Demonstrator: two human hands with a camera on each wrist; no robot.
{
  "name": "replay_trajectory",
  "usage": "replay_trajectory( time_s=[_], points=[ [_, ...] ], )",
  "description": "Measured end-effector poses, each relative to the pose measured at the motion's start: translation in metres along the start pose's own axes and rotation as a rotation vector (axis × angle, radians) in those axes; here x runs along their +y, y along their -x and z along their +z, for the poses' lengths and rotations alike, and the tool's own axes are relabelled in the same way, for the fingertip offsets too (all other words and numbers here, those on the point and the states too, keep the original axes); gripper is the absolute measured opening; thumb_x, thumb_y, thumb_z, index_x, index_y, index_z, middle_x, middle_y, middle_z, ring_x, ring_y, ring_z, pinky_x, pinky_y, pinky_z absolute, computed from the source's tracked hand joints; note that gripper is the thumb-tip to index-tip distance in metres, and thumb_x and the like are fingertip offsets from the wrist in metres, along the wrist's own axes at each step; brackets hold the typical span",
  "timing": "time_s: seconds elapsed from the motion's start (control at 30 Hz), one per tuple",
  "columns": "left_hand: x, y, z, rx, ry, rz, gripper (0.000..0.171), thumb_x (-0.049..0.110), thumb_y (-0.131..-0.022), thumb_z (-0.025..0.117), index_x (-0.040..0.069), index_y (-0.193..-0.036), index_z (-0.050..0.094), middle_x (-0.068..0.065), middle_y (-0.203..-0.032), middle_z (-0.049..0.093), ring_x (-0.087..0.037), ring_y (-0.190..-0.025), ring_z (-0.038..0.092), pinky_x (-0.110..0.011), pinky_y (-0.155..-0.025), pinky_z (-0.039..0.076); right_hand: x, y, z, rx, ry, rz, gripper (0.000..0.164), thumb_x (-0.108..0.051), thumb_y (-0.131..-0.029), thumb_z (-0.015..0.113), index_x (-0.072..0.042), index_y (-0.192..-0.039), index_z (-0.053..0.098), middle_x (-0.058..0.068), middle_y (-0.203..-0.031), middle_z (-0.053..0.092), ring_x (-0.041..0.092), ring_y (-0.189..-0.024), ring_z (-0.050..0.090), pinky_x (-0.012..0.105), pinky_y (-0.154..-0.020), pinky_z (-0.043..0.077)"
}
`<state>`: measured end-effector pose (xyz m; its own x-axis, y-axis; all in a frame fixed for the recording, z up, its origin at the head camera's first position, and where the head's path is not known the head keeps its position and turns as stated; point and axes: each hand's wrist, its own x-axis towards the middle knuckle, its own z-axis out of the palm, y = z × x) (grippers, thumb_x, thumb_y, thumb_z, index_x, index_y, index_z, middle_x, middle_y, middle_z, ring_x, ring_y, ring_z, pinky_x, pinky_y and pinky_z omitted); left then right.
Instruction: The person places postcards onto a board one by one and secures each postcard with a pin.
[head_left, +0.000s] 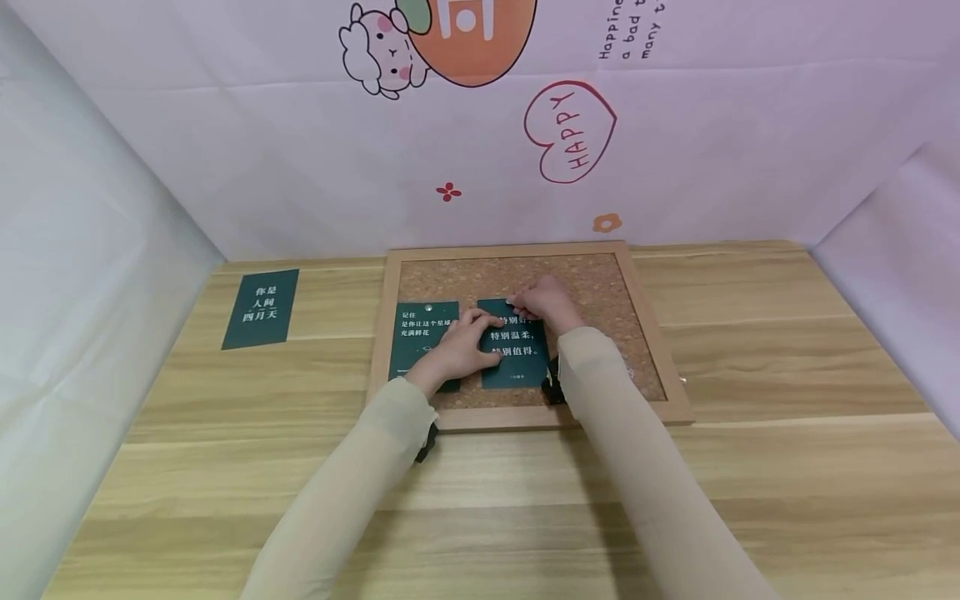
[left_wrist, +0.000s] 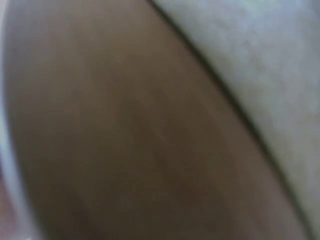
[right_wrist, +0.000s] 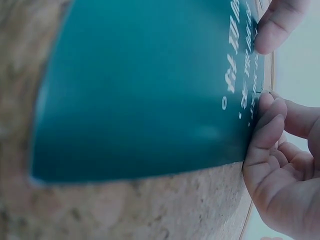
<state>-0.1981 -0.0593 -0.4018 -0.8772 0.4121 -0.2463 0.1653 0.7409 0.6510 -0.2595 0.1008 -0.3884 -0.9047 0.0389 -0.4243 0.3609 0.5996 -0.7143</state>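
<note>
A dark green card with white lettering lies on the cork board. My left hand rests on its left side, fingers and thumb spread. At the card's top edge, my right hand pinches a small clear push pin, mostly covered by the fingertips. In the right wrist view the green card fills the middle, and the right hand has thumb and finger together at its edge. A second green card sits left of it, with a clear pin near its top.
A third green card lies on the wooden table to the left. The cork board has a light wooden frame. Small clear items lie at its right. A printed white cloth hangs behind. The left wrist view is blurred.
</note>
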Motion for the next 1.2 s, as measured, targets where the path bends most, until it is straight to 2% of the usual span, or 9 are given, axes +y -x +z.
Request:
replay_trajectory(
  time_s=[0.4, 1.2],
  points=[
    [0.0005, 0.0000, -0.0001, -0.001, 0.003, -0.009, 0.050, 0.022, -0.092, 0.063, 0.014, -0.139, 0.048, -0.011, -0.152, 0.026, -0.033, -0.132, 0.031, -0.050, -0.113, 0.025, -0.0022, 0.0041, -0.0011, -0.002, -0.001, 0.003, 0.025, -0.024, -0.095, 0.059, -0.001, -0.090, 0.068, -0.002, -0.064, 0.055, 0.011, -0.061, 0.050, 0.022, -0.058, 0.042],
    [0.0002, -0.0003, 0.0002, -0.003, 0.007, -0.006, 0.050, 0.021, -0.092, 0.063, 0.014, -0.139, 0.048, -0.011, -0.152, 0.026, -0.034, -0.131, 0.031, -0.050, -0.114, 0.025, -0.0017, 0.0040, -0.0007, -0.002, 0.012, 0.010, 0.025, -0.024, -0.096, 0.058, -0.001, -0.093, 0.070, -0.002, -0.064, 0.056, 0.011, -0.062, 0.050, 0.022, -0.059, 0.042]
  ],
)
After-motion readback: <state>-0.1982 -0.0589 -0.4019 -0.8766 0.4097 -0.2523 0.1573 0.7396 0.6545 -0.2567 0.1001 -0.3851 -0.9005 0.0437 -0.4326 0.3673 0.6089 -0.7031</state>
